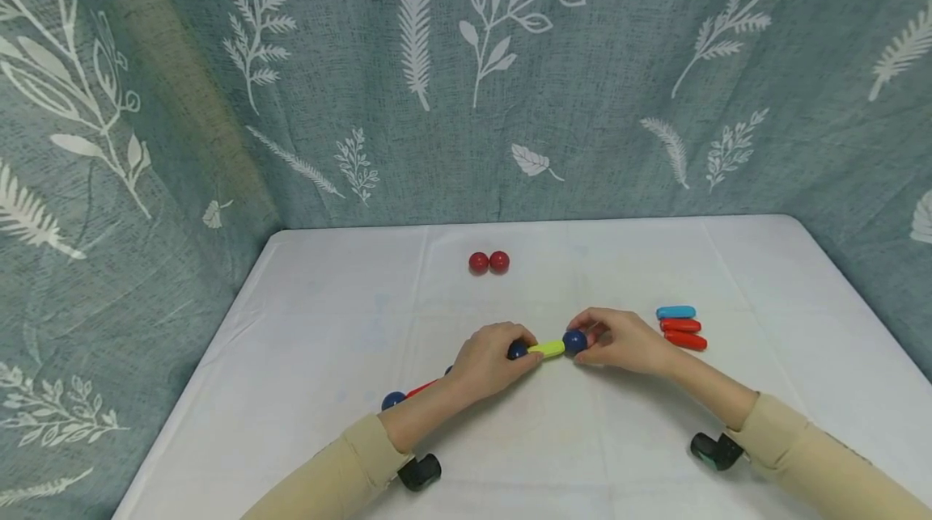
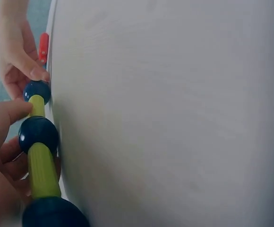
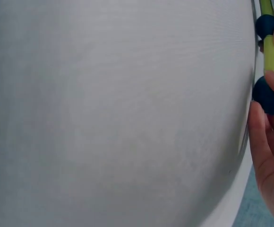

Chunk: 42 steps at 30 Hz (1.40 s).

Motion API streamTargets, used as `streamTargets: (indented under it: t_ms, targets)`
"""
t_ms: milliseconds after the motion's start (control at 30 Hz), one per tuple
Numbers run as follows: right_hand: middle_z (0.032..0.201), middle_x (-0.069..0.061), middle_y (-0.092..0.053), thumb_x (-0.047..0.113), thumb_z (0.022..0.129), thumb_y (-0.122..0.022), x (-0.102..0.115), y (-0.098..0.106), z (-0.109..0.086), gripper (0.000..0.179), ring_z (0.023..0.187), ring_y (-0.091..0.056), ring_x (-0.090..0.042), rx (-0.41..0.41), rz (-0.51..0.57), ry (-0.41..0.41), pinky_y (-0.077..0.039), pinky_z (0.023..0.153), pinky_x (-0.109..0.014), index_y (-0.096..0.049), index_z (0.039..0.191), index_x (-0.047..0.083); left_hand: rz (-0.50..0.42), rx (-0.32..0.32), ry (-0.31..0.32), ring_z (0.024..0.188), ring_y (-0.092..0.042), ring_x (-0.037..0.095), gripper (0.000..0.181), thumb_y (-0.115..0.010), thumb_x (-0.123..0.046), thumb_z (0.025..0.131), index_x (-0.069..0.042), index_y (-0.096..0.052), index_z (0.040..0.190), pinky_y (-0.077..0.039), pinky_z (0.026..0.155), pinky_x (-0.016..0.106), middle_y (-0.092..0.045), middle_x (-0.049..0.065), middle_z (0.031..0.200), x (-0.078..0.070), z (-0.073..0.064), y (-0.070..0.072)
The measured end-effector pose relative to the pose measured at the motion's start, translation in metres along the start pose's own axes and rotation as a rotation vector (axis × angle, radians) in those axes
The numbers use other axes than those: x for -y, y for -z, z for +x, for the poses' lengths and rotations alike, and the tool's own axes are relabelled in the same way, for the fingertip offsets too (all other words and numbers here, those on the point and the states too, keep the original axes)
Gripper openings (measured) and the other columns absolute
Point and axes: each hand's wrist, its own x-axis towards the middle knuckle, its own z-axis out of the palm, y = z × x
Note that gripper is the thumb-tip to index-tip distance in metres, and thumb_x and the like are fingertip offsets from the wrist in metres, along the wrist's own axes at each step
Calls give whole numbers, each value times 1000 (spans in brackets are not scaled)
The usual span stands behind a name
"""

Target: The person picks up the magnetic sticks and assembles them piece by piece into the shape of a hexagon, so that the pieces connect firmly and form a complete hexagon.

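A row of dark blue balls joined by short rods runs across the table between my hands. My left hand grips the row near a middle blue ball, its thumb against a yellow-green rod. Over at the right end, my right hand pinches the end blue ball between thumb and fingers. A second yellow-green rod shows in the left wrist view. Farther left, a red rod and another blue ball show past the left forearm, which hides part of the row.
Two dark red balls sit side by side toward the back of the white table. To the right of my right hand lie a blue rod and two red rods. A patterned teal curtain hangs behind.
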Motion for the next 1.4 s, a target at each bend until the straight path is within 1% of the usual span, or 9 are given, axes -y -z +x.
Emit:
streamTargets:
  t_ms: [133, 267, 533, 633, 800, 933, 1033, 1233, 1400]
  targets:
    - [89, 0, -61, 15, 82, -80, -2, 2, -1, 36, 84, -57, -17, -1, 5, -11, -51, 72, -23, -64, 113, 8, 5, 1, 5, 82, -61, 10, 29, -73, -33, 88, -11, -71, 108, -48, 71, 23, -69, -2, 92, -10, 9, -2]
    - [89, -1, -61, 17, 83, -79, -3, 3, -2, 36, 85, -57, -18, 6, 34, -20, -52, 72, -23, -64, 114, 7, 8, 33, 39, 83, -61, 9, 36, -72, -38, 88, -11, -69, 112, -48, 68, 23, -69, -2, 93, -20, 21, -6]
    - [90, 2, -63, 19, 85, -77, -4, 8, -6, 33, 84, -58, -15, -3, 7, -35, -52, 72, -24, -65, 113, 8, 21, 63, 72, 71, -54, 6, 33, -71, -38, 89, -11, -70, 108, -42, 60, 19, -64, -6, 82, -32, 29, -12]
    - [90, 3, -63, 16, 86, -75, -6, 21, -11, 28, 84, -59, -14, -42, -40, -28, -53, 74, -25, -66, 112, 8, 20, 76, 80, 72, -53, 6, 33, -71, -39, 89, -12, -70, 109, -42, 62, 19, -64, -6, 83, -33, 29, -13]
    - [101, -6, -67, 8, 88, -71, -14, 62, -27, 21, 92, -61, -23, -174, -230, -20, -54, 79, -37, -69, 109, 4, 8, 86, 92, 79, -56, 7, 34, -70, -40, 90, -14, -70, 111, -45, 68, 21, -68, -5, 91, -30, 26, -13]
    - [110, -17, -65, 12, 90, -70, -26, 90, -43, 22, 97, -59, -34, -195, -318, -145, -52, 80, -46, -69, 109, 2, -9, 85, 95, 80, -56, 8, 33, -70, -39, 90, -14, -70, 111, -46, 71, 22, -68, -5, 93, -25, 24, -12]
    - [111, -20, -63, 17, 90, -69, -36, 100, -49, 25, 98, -58, -37, -162, -321, -230, -52, 76, -44, -69, 110, 2, -16, 86, 93, 80, -56, 8, 32, -71, -38, 90, -13, -70, 111, -46, 71, 22, -67, -4, 92, -22, 23, -12]
    - [104, -16, -66, 22, 90, -69, -52, 101, -47, 28, 94, -59, -32, -129, -273, -282, -51, 71, -38, -69, 109, 1, -26, 94, 93, 79, -56, 7, 32, -71, -38, 89, -13, -69, 111, -46, 71, 22, -66, -5, 90, -21, 21, -10]
    - [100, -10, -66, 20, 90, -71, -46, 89, -37, 26, 91, -60, -27, -174, -264, -200, -50, 75, -38, -69, 109, 2, -34, 91, 92, 78, -54, 7, 32, -72, -37, 89, -13, -70, 110, -45, 70, 21, -65, -6, 87, -20, 20, -9]
